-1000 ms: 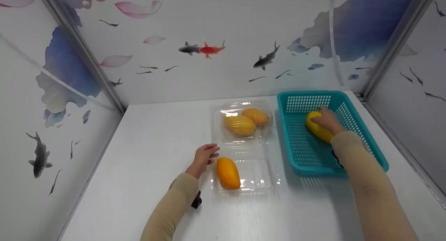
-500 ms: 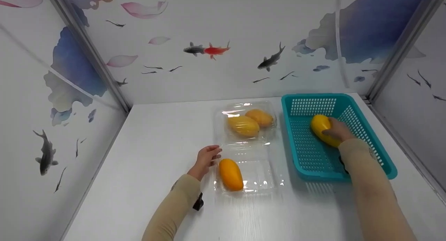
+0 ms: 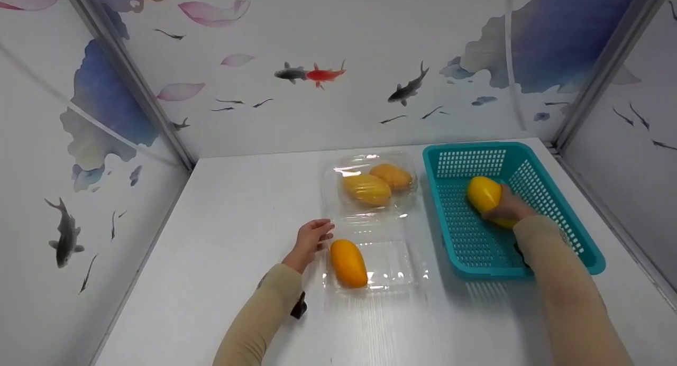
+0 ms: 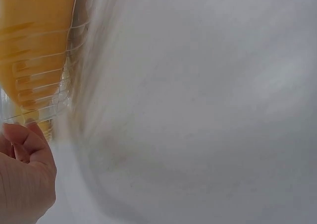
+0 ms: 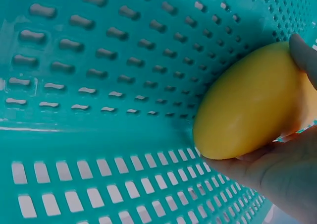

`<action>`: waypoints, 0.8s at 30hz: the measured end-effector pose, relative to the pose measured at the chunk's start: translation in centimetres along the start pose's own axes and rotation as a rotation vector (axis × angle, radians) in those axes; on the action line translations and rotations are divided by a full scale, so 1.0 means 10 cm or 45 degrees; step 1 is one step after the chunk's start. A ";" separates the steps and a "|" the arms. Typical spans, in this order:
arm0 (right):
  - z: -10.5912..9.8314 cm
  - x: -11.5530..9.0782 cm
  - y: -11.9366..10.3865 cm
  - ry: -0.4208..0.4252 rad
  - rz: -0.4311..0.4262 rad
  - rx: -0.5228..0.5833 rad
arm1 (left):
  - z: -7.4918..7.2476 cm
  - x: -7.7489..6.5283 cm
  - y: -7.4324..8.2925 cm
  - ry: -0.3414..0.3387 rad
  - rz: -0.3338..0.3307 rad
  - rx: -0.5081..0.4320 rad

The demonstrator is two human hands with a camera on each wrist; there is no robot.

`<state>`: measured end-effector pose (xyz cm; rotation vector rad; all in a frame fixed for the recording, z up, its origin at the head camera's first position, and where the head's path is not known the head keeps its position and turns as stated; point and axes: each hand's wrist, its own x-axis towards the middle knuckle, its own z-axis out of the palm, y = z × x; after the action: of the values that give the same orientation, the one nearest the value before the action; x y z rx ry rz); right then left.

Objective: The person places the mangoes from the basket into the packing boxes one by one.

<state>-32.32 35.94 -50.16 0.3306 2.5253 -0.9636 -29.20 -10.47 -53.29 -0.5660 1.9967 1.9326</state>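
In the teal basket [image 3: 441,223], my right hand [image 3: 509,206] grips a yellow mango [image 3: 482,192]. The right wrist view has the thumb and fingers on either side of this mango [image 5: 247,102], low beside the perforated walls. At the table's middle lies an open clear plastic clamshell box [image 3: 389,265]. Its near half holds one orange-yellow mango [image 3: 348,263] on the left, while two more mangoes [image 3: 366,189] show through the clear far half. My left hand [image 3: 309,243] pinches the box's left edge; in the left wrist view its fingertips [image 4: 17,132] meet the rim.
The basket stands to the right of the box on a white table [image 3: 238,207]. Printed wall panels [image 3: 359,112] enclose the back and both sides. A small black device [image 3: 299,306] sits under the left wrist.
My right hand, first spread over the far part of the mango, has slid nearer and to its right side and closed round it. The left hand stays at the box's edge.
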 end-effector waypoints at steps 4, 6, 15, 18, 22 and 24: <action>0.02 -0.05 0.03 -0.030 -0.029 0.003 | -0.01 0.01 -0.02 0.001 0.011 -0.006; 0.02 -0.07 0.05 -0.030 -0.063 -0.002 | -0.01 0.02 -0.02 -0.007 0.031 -0.008; 0.04 -0.15 0.04 -0.035 -0.032 0.047 | 0.00 0.01 -0.02 -0.015 0.043 -0.007; 0.04 -0.14 0.03 -0.022 -0.027 0.051 | 0.01 0.00 -0.01 -0.009 0.040 -0.008; 0.02 -0.11 -0.03 0.015 -0.073 0.054 | 0.02 -0.01 0.01 -0.005 0.038 -0.008; 0.00 -0.10 -0.07 0.029 -0.112 0.062 | 0.02 -0.02 0.01 -0.005 0.038 -0.006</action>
<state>-31.66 35.36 -49.29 0.2487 2.5592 -1.0616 -29.07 -10.24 -53.14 -0.5364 2.0096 1.9550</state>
